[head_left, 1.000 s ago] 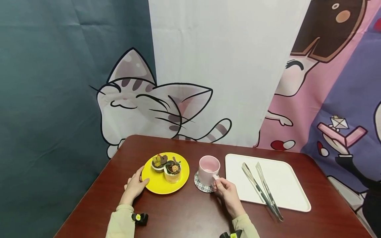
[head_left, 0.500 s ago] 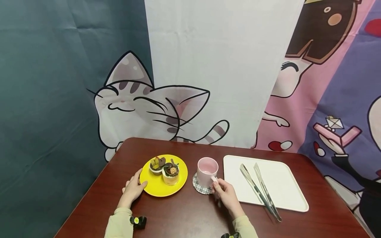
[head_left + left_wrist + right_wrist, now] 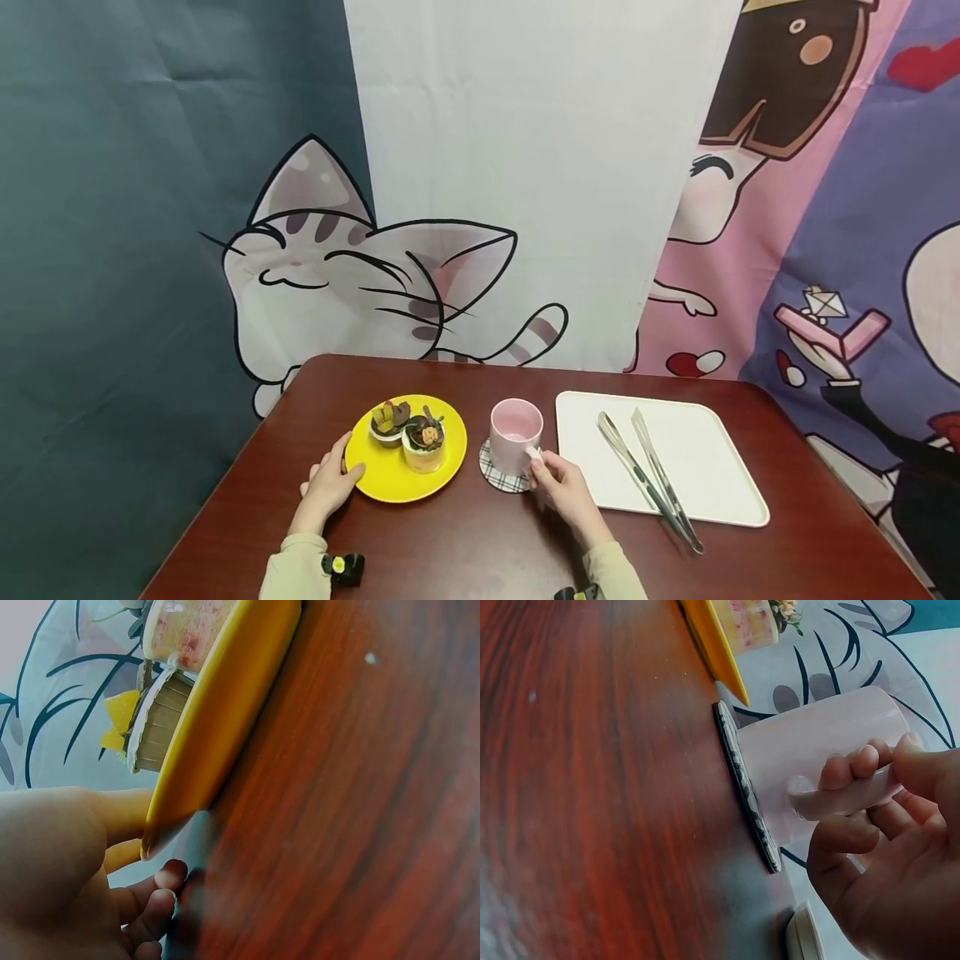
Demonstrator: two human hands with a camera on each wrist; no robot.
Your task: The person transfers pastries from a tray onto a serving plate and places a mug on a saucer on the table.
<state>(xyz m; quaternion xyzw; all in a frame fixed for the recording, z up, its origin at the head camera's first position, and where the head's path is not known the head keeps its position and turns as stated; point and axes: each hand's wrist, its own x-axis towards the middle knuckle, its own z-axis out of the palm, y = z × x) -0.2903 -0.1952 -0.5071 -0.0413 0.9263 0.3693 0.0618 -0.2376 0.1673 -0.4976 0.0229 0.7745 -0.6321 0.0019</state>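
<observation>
A yellow plate [image 3: 408,490] lies on the table's left part, bearing two small cupcake-like desserts [image 3: 423,457]. My left hand [image 3: 326,487] holds the plate's left rim, thumb over the edge. Some of its fingertips [image 3: 171,876] hang below the rim in the left wrist view. To the plate's right, a pink mug [image 3: 512,442] stands upright on a round plaid coaster [image 3: 495,479]. My right hand [image 3: 562,492] grips the mug's handle [image 3: 847,796], its fingers curled through and round it, as the right wrist view shows. The mug's base sits flat against the coaster.
Right of the mug lies a white tray [image 3: 720,467]. Metal tongs [image 3: 652,479] rest across it, their joined end reaching past its front edge. A printed cloth backdrop [image 3: 480,125] hangs behind the brown table [image 3: 450,550].
The head view has shifted, so the table's things appear slightly further left. Both hands keep their places on the plate and the mug; neither thing has visibly moved on the table.
</observation>
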